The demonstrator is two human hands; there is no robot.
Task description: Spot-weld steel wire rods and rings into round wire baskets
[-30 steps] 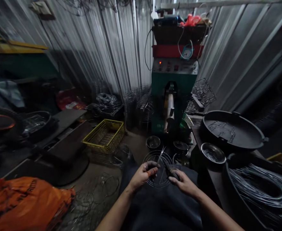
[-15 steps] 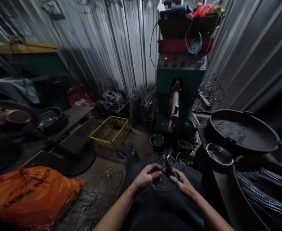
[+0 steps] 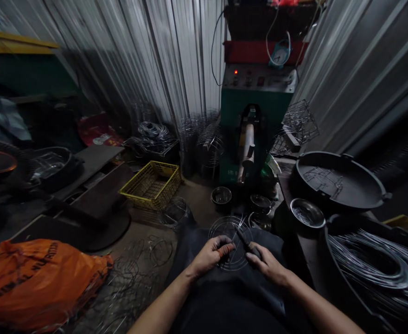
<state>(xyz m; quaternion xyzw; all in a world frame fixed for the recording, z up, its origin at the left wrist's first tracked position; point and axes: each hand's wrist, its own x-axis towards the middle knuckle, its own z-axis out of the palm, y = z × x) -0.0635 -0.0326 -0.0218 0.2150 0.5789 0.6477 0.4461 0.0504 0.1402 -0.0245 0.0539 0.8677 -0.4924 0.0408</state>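
A round wire rack [image 3: 231, 267] of concentric rings and cross wires lies over the dark cloth on my lap. My left hand [image 3: 211, 253] is closed at its left side; the fingers are curled in, with orange on them that may be a wrap. What that hand pinches is hidden. My right hand [image 3: 267, 263] is wrapped round the handles of dark pliers [image 3: 242, 237], whose jaws point up and left over the rack. Thin bright wire ends show by the jaws, but I cannot tell whether the pliers grip them.
Ahead stands a green machine [image 3: 256, 99] with a protruding arm. Metal bowls [image 3: 221, 198] sit before it. A yellow basket [image 3: 150, 204] and an orange sack [image 3: 40, 283] are at left. To the right are a wide pan [image 3: 350, 185], a bowl of small parts [image 3: 306, 213] and coiled wire [image 3: 381, 266].
The view has shifted slightly right and down. My right hand and the pliers have drawn a little apart from my left hand, and the pliers lie more tilted.
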